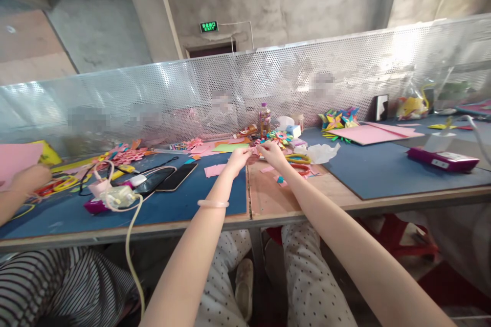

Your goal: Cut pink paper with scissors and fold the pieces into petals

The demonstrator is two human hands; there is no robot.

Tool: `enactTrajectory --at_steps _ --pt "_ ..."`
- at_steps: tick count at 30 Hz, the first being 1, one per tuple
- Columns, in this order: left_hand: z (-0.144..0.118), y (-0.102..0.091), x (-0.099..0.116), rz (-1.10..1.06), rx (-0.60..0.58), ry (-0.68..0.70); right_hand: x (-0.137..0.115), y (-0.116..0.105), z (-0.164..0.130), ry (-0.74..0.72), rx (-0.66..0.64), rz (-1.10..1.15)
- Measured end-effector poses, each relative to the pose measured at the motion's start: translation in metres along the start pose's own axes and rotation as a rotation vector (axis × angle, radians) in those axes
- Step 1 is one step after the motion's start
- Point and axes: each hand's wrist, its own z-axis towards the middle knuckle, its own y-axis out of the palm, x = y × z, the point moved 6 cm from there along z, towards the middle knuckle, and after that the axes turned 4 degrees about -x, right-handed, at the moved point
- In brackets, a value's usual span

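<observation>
A long desk (307, 203) with a metal front edge spans the view, backed by a perforated metal screen (238, 87) along its far edge. Blue mats cover most of the desk; a bare wooden strip lies between them at the middle. The left hand (238, 157) and the right hand (270, 153) meet above the far end of that strip, near the desk's far edge, fingertips drawn together on a small pink paper piece (253, 156). The piece appears pale pink and folded; its exact shape is too small and too covered by the fingers to make out. A pale bangle (213, 204) circles the left wrist. Two dark phones (169, 179) lie on the left mat, just beside a white charger (118, 196) with a trailing cable. A small bottle (264, 118) stands beyond the hands beside paper flowers (280, 137). Another person's hand (26, 180) enters at the left edge, cut off by the frame.
</observation>
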Motion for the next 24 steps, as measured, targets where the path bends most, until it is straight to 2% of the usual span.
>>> enactTrajectory --at_steps 5,12,20,24 --pt "-0.0015 -0.0013 -0.0013 0.113 0.034 -0.058 0.0041 0.0014 -0.0022 0.107 -0.051 0.134" --pt "-0.0031 -0.0003 -0.0016 0.184 0.02 -0.099 0.005 0.0009 -0.0029 0.123 -0.079 0.172" --pt "-0.004 0.0002 0.0001 0.232 0.03 -0.086 0.0084 0.0023 -0.0009 0.078 -0.054 0.069" --pt "-0.0035 -0.0003 0.0012 0.252 0.052 -0.064 0.0026 0.0025 -0.0002 -0.009 0.0 -0.026"
